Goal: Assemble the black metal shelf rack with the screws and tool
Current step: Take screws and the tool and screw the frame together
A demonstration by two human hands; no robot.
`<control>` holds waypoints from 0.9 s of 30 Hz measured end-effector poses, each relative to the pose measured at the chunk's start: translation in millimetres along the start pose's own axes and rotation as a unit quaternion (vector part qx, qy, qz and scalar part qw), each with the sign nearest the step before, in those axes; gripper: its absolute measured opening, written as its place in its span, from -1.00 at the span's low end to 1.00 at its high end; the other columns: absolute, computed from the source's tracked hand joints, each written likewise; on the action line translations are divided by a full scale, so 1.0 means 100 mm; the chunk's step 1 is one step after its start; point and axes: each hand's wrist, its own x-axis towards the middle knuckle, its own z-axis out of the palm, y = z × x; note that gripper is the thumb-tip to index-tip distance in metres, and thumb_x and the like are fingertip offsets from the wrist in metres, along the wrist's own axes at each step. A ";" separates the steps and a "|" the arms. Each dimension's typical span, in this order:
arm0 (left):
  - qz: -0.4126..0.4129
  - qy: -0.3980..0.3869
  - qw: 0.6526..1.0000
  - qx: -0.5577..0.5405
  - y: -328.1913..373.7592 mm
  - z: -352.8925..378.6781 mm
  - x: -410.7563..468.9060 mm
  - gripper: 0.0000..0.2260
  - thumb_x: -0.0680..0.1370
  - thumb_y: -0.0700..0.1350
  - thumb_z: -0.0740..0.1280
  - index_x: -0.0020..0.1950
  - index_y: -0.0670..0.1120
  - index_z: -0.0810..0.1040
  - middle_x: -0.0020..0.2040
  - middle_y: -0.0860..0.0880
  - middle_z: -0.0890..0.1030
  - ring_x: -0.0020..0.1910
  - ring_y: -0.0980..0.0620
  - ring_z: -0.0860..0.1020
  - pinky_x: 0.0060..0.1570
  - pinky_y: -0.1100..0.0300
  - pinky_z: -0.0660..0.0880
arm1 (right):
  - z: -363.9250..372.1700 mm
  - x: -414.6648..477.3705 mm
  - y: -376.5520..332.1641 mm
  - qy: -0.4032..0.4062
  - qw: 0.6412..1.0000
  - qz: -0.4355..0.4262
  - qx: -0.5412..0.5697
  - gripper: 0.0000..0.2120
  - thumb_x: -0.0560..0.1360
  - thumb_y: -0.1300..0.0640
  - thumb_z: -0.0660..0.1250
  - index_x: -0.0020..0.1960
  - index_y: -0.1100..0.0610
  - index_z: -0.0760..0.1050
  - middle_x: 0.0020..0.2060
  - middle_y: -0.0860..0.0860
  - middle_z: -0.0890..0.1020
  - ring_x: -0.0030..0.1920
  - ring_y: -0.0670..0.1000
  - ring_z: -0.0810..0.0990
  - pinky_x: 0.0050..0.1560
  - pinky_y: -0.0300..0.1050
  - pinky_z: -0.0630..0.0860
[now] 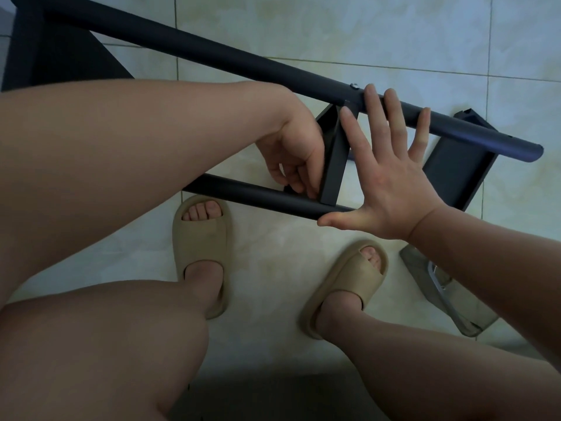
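Over pale tiles (303, 25), left grip (293, 153) clamps the rack crossbar (334, 165) — right grip (388, 183) splayed just beside.

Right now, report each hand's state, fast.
Left hand: closed, fingers curled round the lower end of the cross brace.
Right hand: open, fingers spread against the upper tube, holding nothing.

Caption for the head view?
Left hand grips the crossbar; open right hand spans the black upper tube and lower tube.
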 end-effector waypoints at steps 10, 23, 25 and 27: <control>0.007 -0.020 1.000 -0.019 -0.03 0.04 0.01 -0.76 0.27 -0.07 0.47 -0.08 -0.03 0.68 -0.17 0.03 0.67 -0.21 0.08 0.54 0.04 0.13 0.46 | 0.01 0.00 0.00 0.006 1.000 -0.003 0.001 0.25 0.31 -0.72 -0.03 0.66 0.16 -0.05 0.62 0.29 -0.07 0.61 0.36 -0.14 0.44 0.54 -0.26; 0.017 -0.023 0.999 -0.029 -0.04 0.03 0.00 -0.80 0.27 -0.07 0.48 -0.13 -0.02 0.71 -0.15 0.01 0.68 -0.23 0.08 0.54 0.04 0.13 0.47 | 0.01 0.00 0.00 0.006 1.000 -0.002 0.000 0.24 0.31 -0.72 -0.02 0.66 0.15 -0.06 0.62 0.28 -0.08 0.61 0.36 -0.15 0.44 0.55 -0.26; 0.017 -0.018 0.999 -0.031 -0.04 0.02 0.02 -0.82 0.31 -0.11 0.47 -0.09 -0.04 0.69 -0.17 0.02 0.67 -0.24 0.09 0.53 0.02 0.15 0.47 | 0.01 0.00 0.01 0.007 1.000 -0.003 0.000 0.24 0.31 -0.72 -0.02 0.66 0.15 -0.06 0.62 0.28 -0.07 0.61 0.36 -0.15 0.44 0.54 -0.26; 0.020 -0.008 0.999 -0.026 -0.05 -0.01 0.03 -0.82 0.44 -0.18 0.44 0.03 -0.07 0.67 -0.12 0.02 0.67 -0.20 0.09 0.53 0.03 0.16 0.48 | 0.01 0.00 0.01 0.006 1.000 -0.002 0.000 0.24 0.31 -0.72 -0.02 0.66 0.15 -0.07 0.62 0.28 -0.08 0.61 0.35 -0.15 0.44 0.54 -0.26</control>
